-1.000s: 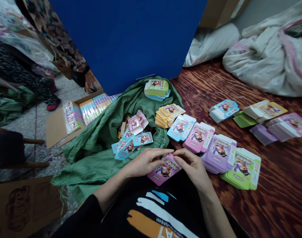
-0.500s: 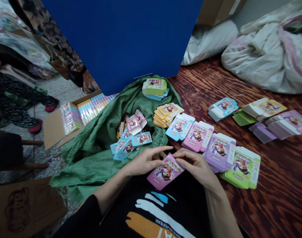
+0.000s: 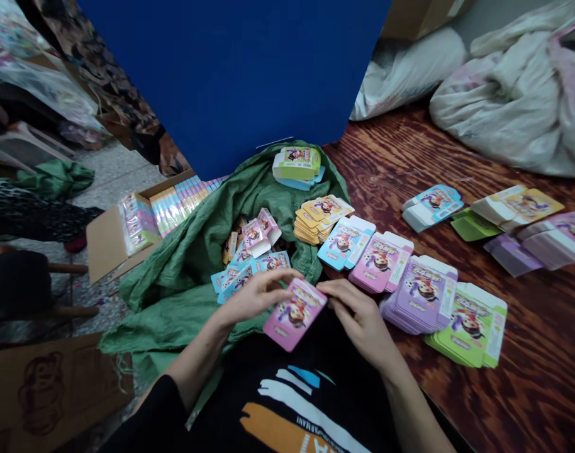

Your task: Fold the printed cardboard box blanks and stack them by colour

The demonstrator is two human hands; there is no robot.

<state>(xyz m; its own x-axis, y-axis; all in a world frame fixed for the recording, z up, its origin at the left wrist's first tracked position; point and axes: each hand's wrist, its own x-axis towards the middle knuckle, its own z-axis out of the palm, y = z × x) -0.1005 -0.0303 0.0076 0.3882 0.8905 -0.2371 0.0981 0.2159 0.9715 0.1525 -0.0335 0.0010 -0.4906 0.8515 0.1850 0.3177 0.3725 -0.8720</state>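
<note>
A small pink cardboard box (image 3: 294, 314) with a cartoon character on its front is held tilted before my shirt. My left hand (image 3: 256, 296) grips its upper left side between thumb and fingers. At the upper right corner, the closed fingers of my right hand (image 3: 356, 314) pinch its edge; that end is partly hidden. Just beyond lie flat stacks of blue boxes (image 3: 346, 242), pink boxes (image 3: 379, 261), purple boxes (image 3: 424, 289) and green boxes (image 3: 467, 324). Loose blue and pink boxes (image 3: 254, 238) rest in a green cloth sack (image 3: 184, 314).
Yellow boxes (image 3: 318, 217) and a green box (image 3: 297, 162) sit on the sack. More stacked boxes (image 3: 433, 204) lie right on the wooden table (image 3: 542, 327). White sacks (image 3: 509, 107) and a blue panel (image 3: 250, 75) stand behind. An open carton (image 3: 106, 242) holds wrapped packs. A person's leg (image 3: 27, 207) shows left.
The pink box and my left hand have shifted left and slightly up; my right hand has moved slightly left to the box's corner. The other person's legs have moved at the left.
</note>
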